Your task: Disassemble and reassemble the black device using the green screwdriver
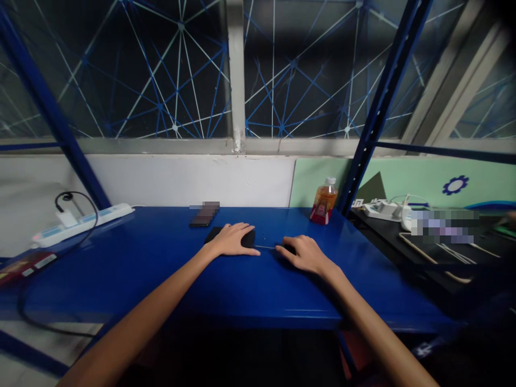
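My left hand [234, 239] lies over a flat black object [248, 238] on the blue table [242, 290], fingers spread and thumb pointing right. To the right, my right hand [302, 253] rests over a small dark object [289, 249], mostly covered by the palm and fingers; its fingers are bent and apart. A thin pale line [265, 247], perhaps a cable, runs between the two dark objects. Behind my left hand lies a dark phone-like item [205, 215], partly blurred out.
A bottle of reddish drink [323, 201] stands at the back right. A white power strip [86, 221] with a black cable is at the left, near a red package [28, 269]. Blue posts rise on both sides. A black surface [427, 250] at the right holds cables.
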`<state>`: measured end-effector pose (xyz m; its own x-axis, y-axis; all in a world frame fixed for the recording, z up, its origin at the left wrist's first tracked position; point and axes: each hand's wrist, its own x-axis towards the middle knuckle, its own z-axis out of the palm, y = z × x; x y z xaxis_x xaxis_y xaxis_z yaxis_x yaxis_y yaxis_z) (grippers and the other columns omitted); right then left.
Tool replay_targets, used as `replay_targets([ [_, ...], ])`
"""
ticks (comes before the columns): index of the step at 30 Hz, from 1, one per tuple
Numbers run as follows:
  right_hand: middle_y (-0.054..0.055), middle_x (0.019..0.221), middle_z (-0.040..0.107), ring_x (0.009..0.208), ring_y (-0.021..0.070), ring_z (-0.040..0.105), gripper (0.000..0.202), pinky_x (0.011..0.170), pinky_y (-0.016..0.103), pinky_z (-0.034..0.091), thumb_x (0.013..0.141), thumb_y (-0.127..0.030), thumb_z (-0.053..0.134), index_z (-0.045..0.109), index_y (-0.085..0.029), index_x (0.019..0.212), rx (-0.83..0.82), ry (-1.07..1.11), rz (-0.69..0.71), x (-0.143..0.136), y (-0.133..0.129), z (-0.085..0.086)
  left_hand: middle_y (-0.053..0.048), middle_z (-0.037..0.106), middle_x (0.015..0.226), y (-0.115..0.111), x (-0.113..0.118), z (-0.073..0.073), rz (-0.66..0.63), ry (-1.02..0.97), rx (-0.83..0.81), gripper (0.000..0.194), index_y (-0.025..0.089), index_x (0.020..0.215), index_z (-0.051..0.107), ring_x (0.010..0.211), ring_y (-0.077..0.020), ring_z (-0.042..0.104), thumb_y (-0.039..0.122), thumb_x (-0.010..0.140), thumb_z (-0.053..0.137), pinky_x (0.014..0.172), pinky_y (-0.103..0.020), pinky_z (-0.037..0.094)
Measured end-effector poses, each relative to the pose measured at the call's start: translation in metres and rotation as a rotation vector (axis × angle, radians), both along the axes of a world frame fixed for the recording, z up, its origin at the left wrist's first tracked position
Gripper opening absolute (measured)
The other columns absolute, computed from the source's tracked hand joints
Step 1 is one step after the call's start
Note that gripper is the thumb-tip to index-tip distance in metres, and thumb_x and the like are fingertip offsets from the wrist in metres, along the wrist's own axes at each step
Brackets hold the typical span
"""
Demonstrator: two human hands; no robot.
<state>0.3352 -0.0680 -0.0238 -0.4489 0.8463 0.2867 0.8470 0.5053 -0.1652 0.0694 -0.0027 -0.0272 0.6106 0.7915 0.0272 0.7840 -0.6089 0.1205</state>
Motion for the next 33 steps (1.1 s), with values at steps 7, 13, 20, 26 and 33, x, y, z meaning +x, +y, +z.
replay_targets([
  [7,0.004,0.082,0.065,0.069,0.0160,0.058,0.040,0.055,0.026,0.026,0.082,-0.059,0.058,0.064,-0.020,0.074,-0.029,0.036,-0.018,0.006,0.005,0.000,-0.011,0.031,0.153,0.000,0.000,0.001,-0.003,0.008,0.007,0.100,0.025,0.148,0.028,0.138,-0.0394,0.028,0.086,0.070,0.040,0.107,-0.057,0.023],
  [13,0.002,0.078,0.065,0.068,0.0162,0.058,0.035,0.053,0.025,0.025,0.081,-0.057,0.060,0.062,-0.021,0.079,-0.053,0.049,-0.028,0.003,0.003,-0.002,-0.013,0.031,0.153,0.001,0.000,-0.001,-0.005,0.005,0.009,0.101,0.025,0.148,0.028,0.138,-0.0389,0.028,0.087,0.069,0.039,0.107,-0.057,0.024],
  [20,0.002,0.062,0.063,0.059,0.0163,0.057,0.041,0.053,0.026,0.023,0.089,-0.055,0.048,0.063,-0.021,0.072,-0.050,0.066,-0.044,0.000,0.001,0.000,-0.012,0.033,0.152,0.002,-0.002,-0.002,-0.005,0.001,0.024,0.100,0.026,0.148,0.028,0.138,-0.0382,0.028,0.087,0.069,0.039,0.108,-0.054,0.023],
  [26,0.003,0.074,0.067,0.065,0.0162,0.057,0.039,0.055,0.025,0.026,0.086,-0.056,0.052,0.065,-0.021,0.074,-0.045,0.143,-0.025,0.007,0.005,0.000,-0.012,0.034,0.152,0.001,-0.001,-0.001,-0.003,0.005,0.027,0.099,0.026,0.147,0.030,0.138,-0.0378,0.030,0.087,0.070,0.039,0.107,-0.054,0.025],
  [33,-0.004,0.063,0.057,0.056,0.0122,0.047,0.038,0.053,0.023,0.026,0.075,-0.058,0.065,0.058,-0.021,0.079,-0.140,0.230,0.019,0.008,0.008,-0.006,-0.012,0.034,0.152,0.000,-0.001,0.000,0.000,0.012,0.032,0.098,0.027,0.147,0.031,0.138,-0.0370,0.030,0.086,0.070,0.039,0.108,-0.053,0.025],
])
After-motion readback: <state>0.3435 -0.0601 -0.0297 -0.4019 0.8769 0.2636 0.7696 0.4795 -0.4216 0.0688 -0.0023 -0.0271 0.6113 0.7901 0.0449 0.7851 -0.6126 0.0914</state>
